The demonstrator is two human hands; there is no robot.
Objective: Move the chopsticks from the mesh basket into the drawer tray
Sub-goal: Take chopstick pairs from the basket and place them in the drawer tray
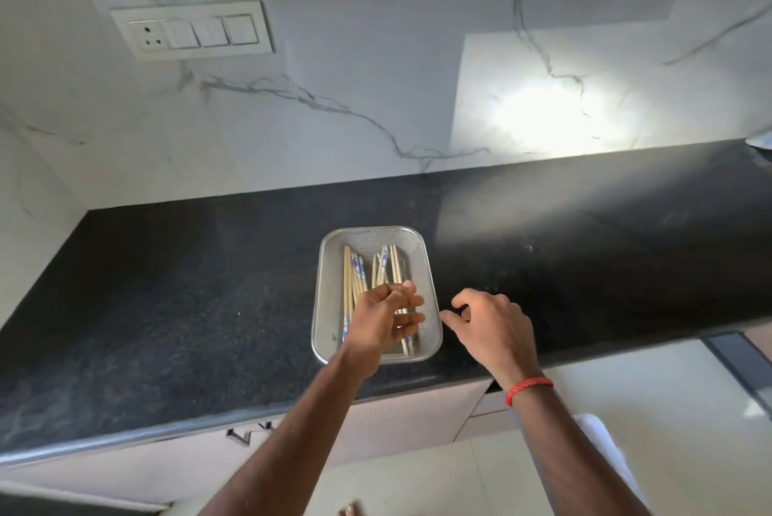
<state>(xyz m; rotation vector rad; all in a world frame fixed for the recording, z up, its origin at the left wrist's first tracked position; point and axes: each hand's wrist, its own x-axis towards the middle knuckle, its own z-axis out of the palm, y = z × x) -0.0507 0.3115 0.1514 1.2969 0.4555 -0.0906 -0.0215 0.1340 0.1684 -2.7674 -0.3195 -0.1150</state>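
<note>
our left fingers [407, 306] are curled in over the mesh basket [430, 331], bunched loosely, and we cannot tell if they pinch a stick or only hover over the pile. our left hand [382, 321] covers the near middle of the basket. our right hand [491, 327] is just beside the basket's right rim, fingers bent and spread a little, holding nothing, with one fingertip very near the rim; we cannot tell if it touches. a red string band [529, 389] goes round our right wrist.

the basket is shiny metal, made of fine wire net, a box shape with round corners. the chopsticks [355, 277] lie inside it in a loose heap, long thin pale wood sticks, some with small blue marks. most point away from us.

the basket sits on a dark counter [167, 306] that looks like speckled stone, smooth and a bit glossy. behind it stands a white wall [376, 76] with grey veins like marble, and a bright patch of light. a pale switch plate [192, 30] is set in the wall up on the left. under the counter edge we see pale cabinet fronts [397, 419] with fine lines, and a metal handle [244, 436]. the floor below is light tile.
</note>
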